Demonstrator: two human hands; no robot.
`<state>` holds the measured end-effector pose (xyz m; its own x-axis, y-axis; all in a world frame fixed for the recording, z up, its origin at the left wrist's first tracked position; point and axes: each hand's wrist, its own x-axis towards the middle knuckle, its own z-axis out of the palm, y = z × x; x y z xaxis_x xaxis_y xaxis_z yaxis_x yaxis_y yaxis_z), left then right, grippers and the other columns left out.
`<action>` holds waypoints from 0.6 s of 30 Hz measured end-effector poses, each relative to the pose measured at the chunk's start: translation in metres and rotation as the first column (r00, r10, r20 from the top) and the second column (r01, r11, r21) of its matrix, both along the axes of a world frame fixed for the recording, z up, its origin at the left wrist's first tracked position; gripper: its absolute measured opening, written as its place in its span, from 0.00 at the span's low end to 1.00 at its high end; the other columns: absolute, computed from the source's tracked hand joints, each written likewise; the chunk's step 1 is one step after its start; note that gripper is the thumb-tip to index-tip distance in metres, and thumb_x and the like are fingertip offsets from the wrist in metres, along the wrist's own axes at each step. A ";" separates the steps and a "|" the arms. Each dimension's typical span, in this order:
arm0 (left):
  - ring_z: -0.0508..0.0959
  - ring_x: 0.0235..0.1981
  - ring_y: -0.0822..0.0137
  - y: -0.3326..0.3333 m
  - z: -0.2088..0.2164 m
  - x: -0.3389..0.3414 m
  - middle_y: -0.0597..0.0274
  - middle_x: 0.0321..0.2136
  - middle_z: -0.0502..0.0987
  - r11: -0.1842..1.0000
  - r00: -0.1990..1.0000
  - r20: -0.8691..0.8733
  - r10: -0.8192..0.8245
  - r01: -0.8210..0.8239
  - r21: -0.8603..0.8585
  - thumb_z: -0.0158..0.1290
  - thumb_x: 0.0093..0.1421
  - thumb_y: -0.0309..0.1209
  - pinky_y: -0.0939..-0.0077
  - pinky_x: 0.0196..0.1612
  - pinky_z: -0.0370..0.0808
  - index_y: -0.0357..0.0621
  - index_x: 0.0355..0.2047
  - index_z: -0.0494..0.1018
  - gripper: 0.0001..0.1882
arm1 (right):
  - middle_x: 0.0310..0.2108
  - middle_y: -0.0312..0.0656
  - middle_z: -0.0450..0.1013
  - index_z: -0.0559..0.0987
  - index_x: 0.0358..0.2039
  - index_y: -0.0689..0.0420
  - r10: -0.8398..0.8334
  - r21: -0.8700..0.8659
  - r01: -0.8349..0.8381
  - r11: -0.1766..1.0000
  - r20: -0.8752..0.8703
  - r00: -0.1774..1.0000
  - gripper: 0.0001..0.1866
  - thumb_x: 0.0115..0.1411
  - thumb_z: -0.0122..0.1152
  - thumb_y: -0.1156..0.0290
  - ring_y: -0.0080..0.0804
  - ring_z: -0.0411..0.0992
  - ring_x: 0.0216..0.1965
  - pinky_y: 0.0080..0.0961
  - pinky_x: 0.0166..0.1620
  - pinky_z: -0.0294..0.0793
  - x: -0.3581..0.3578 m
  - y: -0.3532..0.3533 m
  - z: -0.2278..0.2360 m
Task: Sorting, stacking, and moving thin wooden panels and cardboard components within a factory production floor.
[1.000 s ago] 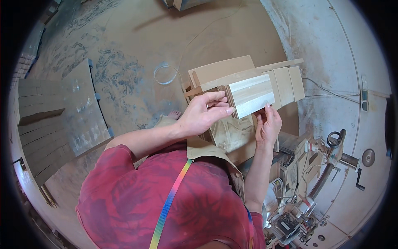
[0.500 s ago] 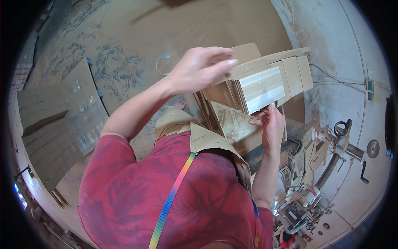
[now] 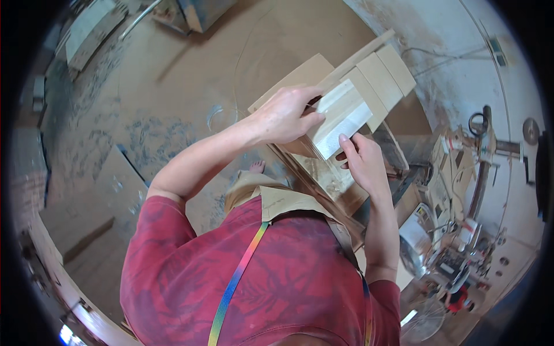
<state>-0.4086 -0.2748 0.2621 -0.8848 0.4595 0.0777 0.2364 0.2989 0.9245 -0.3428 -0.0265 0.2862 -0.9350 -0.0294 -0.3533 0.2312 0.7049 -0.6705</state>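
A pale wooden board (image 3: 344,119) with a shiny light face lies on top of a pile, tilted in front of me. My left hand (image 3: 287,114) grips its left end, fingers curled over the far corner and thumb along the near side. My right hand (image 3: 365,164) pinches the near right corner, thumb on top and fingers below the edge. Beyond it, plain brown boards (image 3: 378,81) lie side by side. Under my hands is a stained, light-coloured panel (image 3: 329,173), partly hidden by the board and my right hand.
To the right stands a dusty machine with a handwheel (image 3: 478,123), beside a stained white wall (image 3: 456,34). Large flat sheets (image 3: 86,230) lie at the lower left. Dust covers the floor (image 3: 196,75). Another person in red (image 3: 457,300) is far off at the lower right.
My left hand has come down from above the pile and closed on the board's left end. My right thumb now presses on its near corner. The whole view has turned.
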 end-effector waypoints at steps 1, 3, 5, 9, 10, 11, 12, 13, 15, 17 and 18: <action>0.83 0.38 0.59 -0.005 -0.001 0.000 0.47 0.42 0.85 1.000 1.000 0.008 -0.004 0.004 -0.027 0.61 0.66 0.30 0.68 0.44 0.81 0.28 0.56 0.76 0.22 | 0.32 0.50 0.81 0.80 0.38 0.71 0.027 0.051 -0.026 0.998 -0.010 1.000 0.24 0.77 0.57 0.58 0.36 0.78 0.27 0.31 0.33 0.79 0.000 -0.004 -0.002; 0.84 0.41 0.61 -0.015 0.000 -0.002 0.48 0.45 0.86 0.996 0.999 0.006 -0.049 0.049 -0.070 0.62 0.66 0.29 0.71 0.47 0.81 0.27 0.62 0.75 0.27 | 0.31 0.50 0.80 0.79 0.37 0.71 0.013 0.088 -0.010 0.996 -0.027 1.000 0.24 0.77 0.57 0.57 0.37 0.78 0.26 0.33 0.33 0.79 0.003 -0.013 -0.008; 0.83 0.43 0.61 -0.024 0.003 -0.005 0.48 0.48 0.85 0.997 0.992 0.112 -0.053 0.059 -0.044 0.63 0.66 0.28 0.72 0.49 0.81 0.27 0.63 0.75 0.27 | 0.29 0.54 0.80 0.79 0.35 0.72 0.038 0.162 -0.017 0.987 -0.126 0.991 0.26 0.77 0.56 0.56 0.47 0.78 0.26 0.40 0.34 0.79 0.004 -0.029 -0.016; 0.83 0.46 0.62 -0.042 0.002 -0.008 0.47 0.51 0.85 0.998 0.976 0.210 -0.059 0.065 -0.023 0.63 0.66 0.27 0.72 0.51 0.80 0.26 0.64 0.74 0.29 | 0.26 0.58 0.79 0.79 0.32 0.72 0.033 0.229 0.021 0.973 -0.228 0.973 0.29 0.76 0.54 0.54 0.57 0.79 0.27 0.48 0.35 0.79 0.004 -0.062 -0.025; 0.83 0.47 0.62 -0.047 -0.002 -0.008 0.47 0.51 0.85 0.999 0.977 0.210 -0.040 0.042 -0.002 0.63 0.66 0.27 0.73 0.52 0.80 0.26 0.65 0.74 0.29 | 0.26 0.58 0.79 0.79 0.32 0.72 0.028 0.230 0.027 0.973 -0.231 0.973 0.29 0.77 0.54 0.54 0.59 0.79 0.27 0.49 0.36 0.79 0.004 -0.070 -0.024; 0.83 0.47 0.62 -0.053 -0.007 -0.007 0.47 0.52 0.85 1.000 0.977 0.214 -0.015 0.011 0.019 0.63 0.66 0.27 0.73 0.52 0.80 0.26 0.65 0.74 0.29 | 0.26 0.59 0.79 0.79 0.32 0.73 0.031 0.232 0.024 0.972 -0.231 0.973 0.29 0.77 0.53 0.54 0.60 0.79 0.27 0.50 0.36 0.80 0.004 -0.078 -0.023; 0.83 0.48 0.62 -0.058 -0.009 -0.007 0.47 0.52 0.85 0.999 0.976 0.219 0.012 -0.021 0.039 0.63 0.66 0.27 0.73 0.52 0.80 0.26 0.65 0.74 0.29 | 0.26 0.60 0.79 0.79 0.32 0.73 0.034 0.233 0.022 0.972 -0.230 0.973 0.30 0.77 0.53 0.54 0.61 0.79 0.27 0.51 0.36 0.80 0.004 -0.084 -0.023; 0.83 0.48 0.62 -0.063 -0.009 -0.008 0.47 0.52 0.85 1.000 0.977 0.214 -0.012 0.009 0.019 0.63 0.66 0.27 0.73 0.52 0.80 0.26 0.65 0.74 0.29 | 0.26 0.60 0.79 0.79 0.32 0.73 0.001 0.213 0.051 0.976 -0.235 0.972 0.30 0.77 0.53 0.54 0.61 0.79 0.27 0.51 0.36 0.80 0.004 -0.089 -0.023; 0.83 0.48 0.63 -0.071 -0.009 -0.007 0.47 0.52 0.85 0.999 0.981 0.195 0.001 0.007 -0.045 0.62 0.67 0.27 0.73 0.53 0.79 0.26 0.66 0.73 0.29 | 0.26 0.61 0.79 0.79 0.32 0.73 0.019 0.226 0.044 0.973 -0.267 0.964 0.30 0.77 0.53 0.54 0.61 0.79 0.27 0.51 0.36 0.80 0.003 -0.098 -0.021; 0.83 0.49 0.63 -0.077 -0.008 -0.006 0.47 0.52 0.85 0.995 0.984 0.175 0.025 -0.007 -0.103 0.62 0.67 0.27 0.73 0.53 0.79 0.26 0.67 0.73 0.29 | 0.27 0.61 0.79 0.79 0.32 0.74 0.050 0.246 0.025 0.969 -0.294 0.954 0.29 0.76 0.53 0.54 0.61 0.79 0.27 0.51 0.36 0.80 0.004 -0.103 -0.022; 0.83 0.49 0.63 -0.079 -0.009 -0.006 0.47 0.52 0.85 0.994 0.985 0.173 0.023 -0.004 -0.110 0.62 0.67 0.27 0.73 0.53 0.79 0.26 0.67 0.73 0.29 | 0.27 0.61 0.79 0.79 0.32 0.74 0.044 0.239 0.029 0.971 -0.297 0.954 0.29 0.76 0.53 0.54 0.61 0.79 0.27 0.51 0.36 0.80 0.004 -0.105 -0.023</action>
<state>-0.4144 -0.3535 0.2536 -0.8865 0.4449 -0.1273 0.0707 0.4023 0.9128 -0.3385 -0.1314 0.2635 -0.9983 0.0135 -0.0560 0.0407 0.8529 -0.5205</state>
